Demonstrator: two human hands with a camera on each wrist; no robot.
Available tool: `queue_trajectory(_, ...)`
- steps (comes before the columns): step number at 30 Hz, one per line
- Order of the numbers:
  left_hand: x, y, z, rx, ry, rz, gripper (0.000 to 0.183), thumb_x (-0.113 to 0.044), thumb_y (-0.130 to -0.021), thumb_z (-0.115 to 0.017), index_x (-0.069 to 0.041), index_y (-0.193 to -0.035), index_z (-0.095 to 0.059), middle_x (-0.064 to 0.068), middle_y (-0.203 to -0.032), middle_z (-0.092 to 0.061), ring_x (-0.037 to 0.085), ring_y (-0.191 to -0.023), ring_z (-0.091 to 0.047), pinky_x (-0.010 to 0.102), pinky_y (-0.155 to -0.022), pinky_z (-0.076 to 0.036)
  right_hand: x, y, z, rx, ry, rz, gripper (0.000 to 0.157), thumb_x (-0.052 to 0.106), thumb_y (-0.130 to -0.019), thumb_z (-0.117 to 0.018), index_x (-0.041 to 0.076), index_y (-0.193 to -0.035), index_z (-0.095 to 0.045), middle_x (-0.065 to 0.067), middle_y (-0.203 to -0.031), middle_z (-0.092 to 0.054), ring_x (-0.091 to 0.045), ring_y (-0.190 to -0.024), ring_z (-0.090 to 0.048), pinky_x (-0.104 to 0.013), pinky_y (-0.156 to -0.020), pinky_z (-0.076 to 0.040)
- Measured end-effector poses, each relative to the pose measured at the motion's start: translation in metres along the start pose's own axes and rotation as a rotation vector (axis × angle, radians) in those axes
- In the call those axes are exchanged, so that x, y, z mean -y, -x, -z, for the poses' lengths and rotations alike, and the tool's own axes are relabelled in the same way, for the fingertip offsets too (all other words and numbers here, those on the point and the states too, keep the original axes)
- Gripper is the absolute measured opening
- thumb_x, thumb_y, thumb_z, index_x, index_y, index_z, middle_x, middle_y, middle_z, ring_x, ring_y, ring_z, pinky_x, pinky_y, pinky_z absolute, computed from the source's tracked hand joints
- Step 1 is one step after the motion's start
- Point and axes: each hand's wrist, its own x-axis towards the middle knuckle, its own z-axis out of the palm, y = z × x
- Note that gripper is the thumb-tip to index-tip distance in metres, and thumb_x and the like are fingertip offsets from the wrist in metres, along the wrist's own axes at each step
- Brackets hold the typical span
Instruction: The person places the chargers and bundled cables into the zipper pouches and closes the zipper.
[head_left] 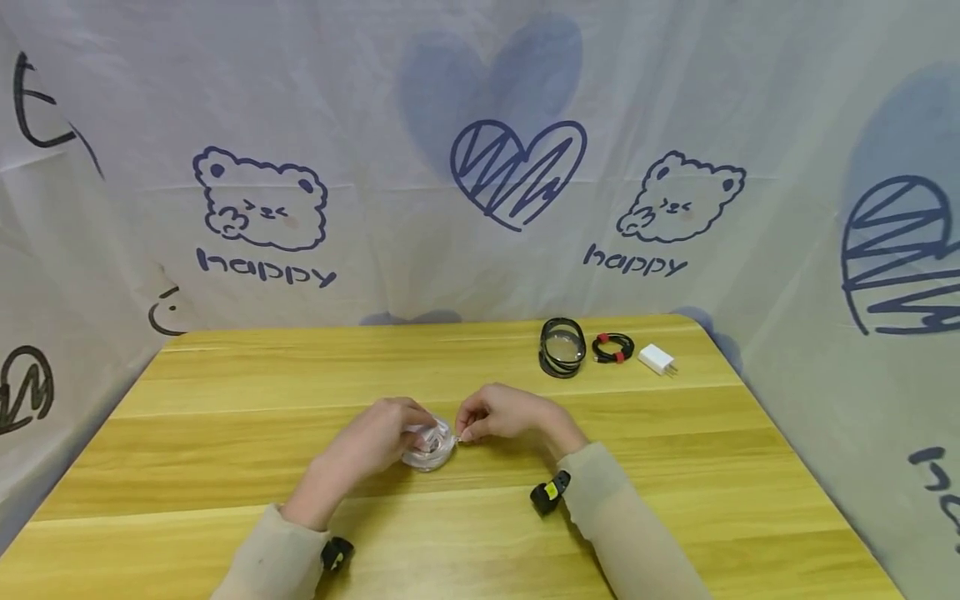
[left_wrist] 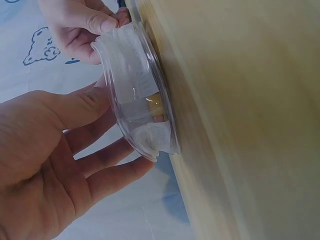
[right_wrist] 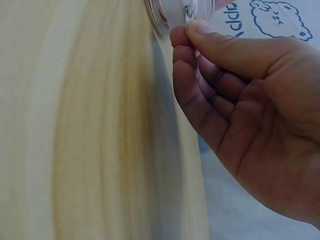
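Note:
A small round clear zippered case (left_wrist: 132, 80) stands close over the wooden table in the middle. Through its clear wall show whitish material and a yellow bit. My left hand (head_left: 384, 432) holds the case from the left, thumb on one face and fingers at the rim. On the other side, my right hand (head_left: 506, 412) pinches a small metal zipper pull (right_wrist: 189, 11) between thumb and index finger, at the edge of the case. The other fingers of that hand are curled in.
At the back right of the table (head_left: 285, 375) stand a black-rimmed round case (head_left: 551, 367), a coiled black cable (head_left: 613, 337) with red ties, and a white plug adapter (head_left: 656, 358). A printed cloth (head_left: 390, 217) hangs behind the table and along its sides.

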Motion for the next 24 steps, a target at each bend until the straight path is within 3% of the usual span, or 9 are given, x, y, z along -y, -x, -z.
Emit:
queue_trajectory(12,0.0014,0.0009,0.0014,0.009,-0.038,-0.047,0.027,0.005,-0.091,-0.075,-0.003,-0.117,-0.079,0.011,-0.119,-0.074,0.031,-0.112,-0.07,0.042,-0.095,-0.06,0.0013,-0.0013,-0.0032,-0.038,-0.014,-0.047,0.007,0.009,-0.099,-0.072,0.012,-0.093,-0.075,0.006,-0.082,-0.068,-0.005,-0.073,-0.058,-0.02,-0.068,-0.05)
queue_trajectory(18,0.0015,0.0016,0.0029,-0.001,-0.061,-0.048,0.027,0.001,-0.091,-0.077,-0.004,-0.118,-0.079,0.01,-0.117,-0.074,0.029,-0.108,-0.071,0.041,-0.092,-0.061,0.0014,-0.0048,-0.0055,-0.106,0.043,-0.04,0.008,0.01,-0.099,-0.071,0.011,-0.092,-0.073,0.007,-0.083,-0.068,-0.005,-0.076,-0.057,-0.021,-0.071,-0.05)
queue_trajectory(24,0.0003,0.0039,0.0071,-0.021,-0.118,-0.008,0.027,-0.006,-0.09,-0.081,-0.008,-0.116,-0.08,0.007,-0.109,-0.074,0.025,-0.096,-0.071,0.039,-0.085,-0.062,0.0042,-0.009,-0.0097,-0.211,0.069,-0.063,0.008,0.01,-0.1,-0.07,0.011,-0.093,-0.073,0.005,-0.086,-0.069,-0.006,-0.079,-0.058,-0.024,-0.076,-0.051)
